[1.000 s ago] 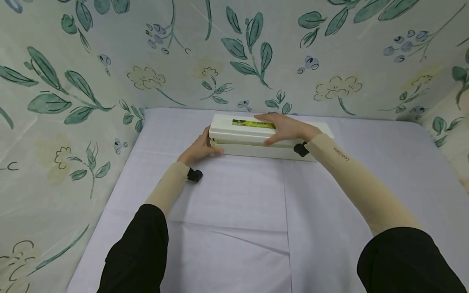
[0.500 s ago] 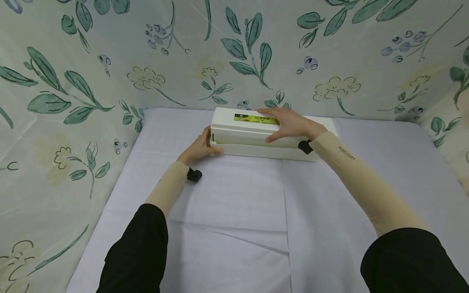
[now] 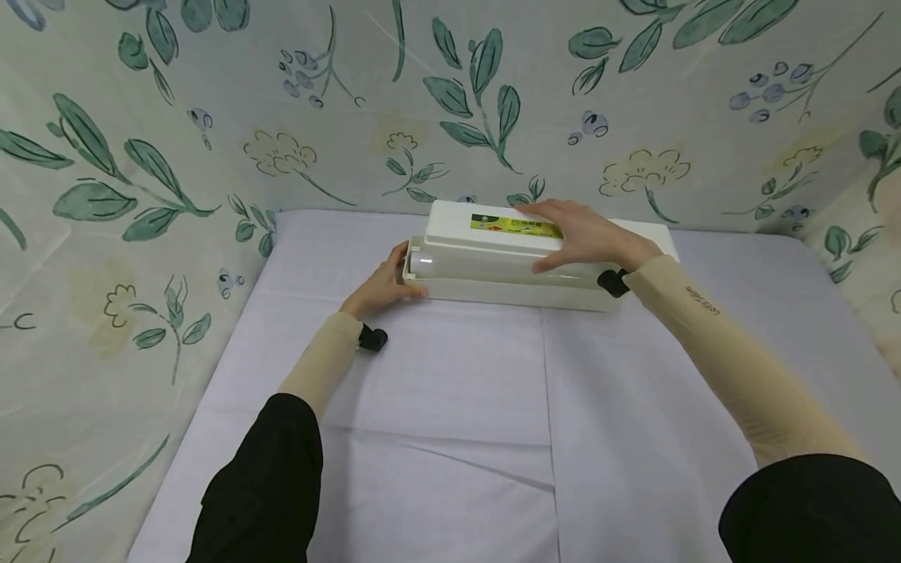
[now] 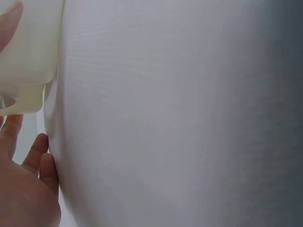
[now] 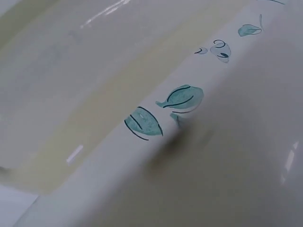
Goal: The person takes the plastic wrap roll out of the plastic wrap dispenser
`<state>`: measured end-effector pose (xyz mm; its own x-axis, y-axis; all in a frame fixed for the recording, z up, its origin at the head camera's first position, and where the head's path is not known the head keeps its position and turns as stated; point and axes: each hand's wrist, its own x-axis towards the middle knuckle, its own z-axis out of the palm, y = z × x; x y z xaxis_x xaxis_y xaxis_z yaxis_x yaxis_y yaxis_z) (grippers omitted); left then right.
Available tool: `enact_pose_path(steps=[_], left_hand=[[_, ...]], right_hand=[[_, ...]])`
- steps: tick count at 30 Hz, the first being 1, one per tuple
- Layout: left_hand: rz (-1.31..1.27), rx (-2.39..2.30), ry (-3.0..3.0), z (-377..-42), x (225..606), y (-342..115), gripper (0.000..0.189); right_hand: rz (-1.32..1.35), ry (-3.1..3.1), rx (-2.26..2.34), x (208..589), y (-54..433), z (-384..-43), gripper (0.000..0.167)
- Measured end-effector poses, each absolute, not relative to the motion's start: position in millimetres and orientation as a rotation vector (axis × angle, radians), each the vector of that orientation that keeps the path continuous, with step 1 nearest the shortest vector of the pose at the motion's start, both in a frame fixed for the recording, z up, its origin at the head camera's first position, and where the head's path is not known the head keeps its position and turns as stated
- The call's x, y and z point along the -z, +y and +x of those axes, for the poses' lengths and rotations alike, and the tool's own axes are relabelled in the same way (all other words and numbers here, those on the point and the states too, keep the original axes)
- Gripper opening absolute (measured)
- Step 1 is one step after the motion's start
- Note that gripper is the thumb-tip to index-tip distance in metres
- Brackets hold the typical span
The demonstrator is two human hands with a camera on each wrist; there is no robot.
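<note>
A long cream-white cling film dispenser (image 3: 507, 295) lies near the table's back edge in the head view. Its lid (image 3: 450, 227), with a yellow-green label (image 3: 507, 226), is raised off the base and shifted right. A cling film roll (image 3: 450, 262) shows in the gap. My right hand (image 3: 584, 234) grips the lid from above, thumb at the front and fingers over the top. At the base's left end, my left hand (image 3: 380, 283) holds it with the thumb in front. The left wrist view shows the base's corner (image 4: 28, 52). In the right wrist view the lid (image 5: 246, 189) looks blurred.
A white cloth (image 3: 450, 375) with fold creases covers the table. Behind and to the left hangs a leaf-and-flower patterned curtain (image 3: 352, 102), close behind the dispenser. Small black wrist cameras (image 3: 373, 338) sit on both wrists.
The lid has come up off the base and moved right with my right hand, baring the film roll and the base's left end. My left hand has stayed in place.
</note>
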<state>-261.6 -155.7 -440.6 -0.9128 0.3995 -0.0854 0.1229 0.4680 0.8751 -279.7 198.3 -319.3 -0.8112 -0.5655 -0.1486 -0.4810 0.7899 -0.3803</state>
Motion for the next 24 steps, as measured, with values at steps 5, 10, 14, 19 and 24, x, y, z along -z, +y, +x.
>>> enact_pose_path(steps=[5,10,14,19,24], left_hand=[[0.438,-1.413,2.452,-262,442,-156,0.099],[0.448,-1.395,2.456,-262,442,-155,0.100],[0.467,-1.399,2.454,-262,442,-155,0.100],[0.467,-1.403,2.452,-262,443,-156,0.101],[0.463,-1.421,2.441,-262,444,-156,0.101]], right_hand=[[-0.773,2.741,0.482,318,211,-277,0.100],[-0.720,2.768,0.466,318,225,-272,0.099],[-0.689,2.782,0.477,318,239,-268,0.100],[-0.663,2.805,0.487,319,257,-264,0.103],[-0.637,2.822,0.512,318,274,-257,0.104]])
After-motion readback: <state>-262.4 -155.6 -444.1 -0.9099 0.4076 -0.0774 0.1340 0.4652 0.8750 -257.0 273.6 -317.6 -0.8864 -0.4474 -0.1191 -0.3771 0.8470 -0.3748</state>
